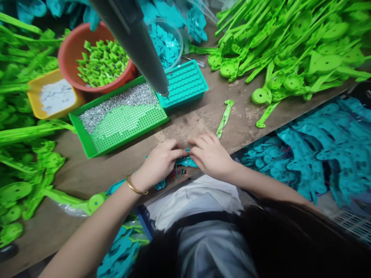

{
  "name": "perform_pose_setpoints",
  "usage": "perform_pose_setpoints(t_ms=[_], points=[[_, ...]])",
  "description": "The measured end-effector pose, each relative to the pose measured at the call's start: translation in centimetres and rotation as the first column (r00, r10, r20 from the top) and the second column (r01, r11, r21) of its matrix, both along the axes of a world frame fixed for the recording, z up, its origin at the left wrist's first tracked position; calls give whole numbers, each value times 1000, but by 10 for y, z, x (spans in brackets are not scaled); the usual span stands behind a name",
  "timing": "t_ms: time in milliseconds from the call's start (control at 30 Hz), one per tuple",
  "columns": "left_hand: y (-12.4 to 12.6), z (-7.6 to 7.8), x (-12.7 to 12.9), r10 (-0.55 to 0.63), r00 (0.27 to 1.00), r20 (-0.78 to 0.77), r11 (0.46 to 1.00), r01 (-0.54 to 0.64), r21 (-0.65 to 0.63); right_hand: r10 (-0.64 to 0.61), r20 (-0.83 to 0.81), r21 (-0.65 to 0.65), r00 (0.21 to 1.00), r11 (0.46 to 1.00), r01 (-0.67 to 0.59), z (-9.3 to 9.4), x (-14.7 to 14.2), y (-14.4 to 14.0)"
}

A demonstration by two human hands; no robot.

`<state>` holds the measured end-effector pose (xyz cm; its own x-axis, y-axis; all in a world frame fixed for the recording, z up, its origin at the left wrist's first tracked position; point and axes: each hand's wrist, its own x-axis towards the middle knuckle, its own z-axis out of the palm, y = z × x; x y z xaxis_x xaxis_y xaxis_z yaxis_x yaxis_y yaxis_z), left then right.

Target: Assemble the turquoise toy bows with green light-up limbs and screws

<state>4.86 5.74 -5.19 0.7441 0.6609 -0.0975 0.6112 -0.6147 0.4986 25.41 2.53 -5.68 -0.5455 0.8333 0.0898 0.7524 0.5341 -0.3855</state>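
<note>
At the table's front edge lies a blue plastic toy shell (189,162) with thin red wires and a small dark part (182,171) inside. My left hand (164,159) is over its left side, thumb and fingers closed on its upper rim. My right hand (209,155) grips its right side, fingertips bent and close to the left thumb. Both hands cover much of the shell, so any small piece between the fingertips is hidden. Just beyond my right hand lies a single green lever-shaped part (225,117). A dark screwdriver-like tool (145,50) hangs above, tip down.
A green perforated tray (130,125) holds small metal screws. Behind are a red bowl (65,58) of green pieces, a yellow tray (34,96), a blue ribbed tray (185,83) and a tub of blue pieces (165,44). Green parts (290,50) pile right; blue shells (333,150) lie lower right.
</note>
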Motion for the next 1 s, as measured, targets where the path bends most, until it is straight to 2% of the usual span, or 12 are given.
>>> perform_pose_setpoints(t_ms=[233, 533, 633, 867, 1000], points=[[8, 0, 0, -39, 996, 75, 999, 42, -35, -7, -9, -44, 1000, 999, 7, -6, -3, 1], [12, -2, -3, -86, 989, 117, 995, 90, -32, 47, -30, 40, 998, 998, -46, -14, 0, -1], [14, -2, -3, -96, 988, 120, 993, 103, -52, 53, -6, 31, 999, 998, -53, -13, 0, 0], [15, -4, -1, -189, 982, 14, 982, 189, 22, -5, 90, -14, 996, 1000, 7, -8, -9, -3], [12, 10, 0, -232, 961, -150, 967, 245, 72, 39, 19, -60, 999, 997, -38, 2, 2, -1]])
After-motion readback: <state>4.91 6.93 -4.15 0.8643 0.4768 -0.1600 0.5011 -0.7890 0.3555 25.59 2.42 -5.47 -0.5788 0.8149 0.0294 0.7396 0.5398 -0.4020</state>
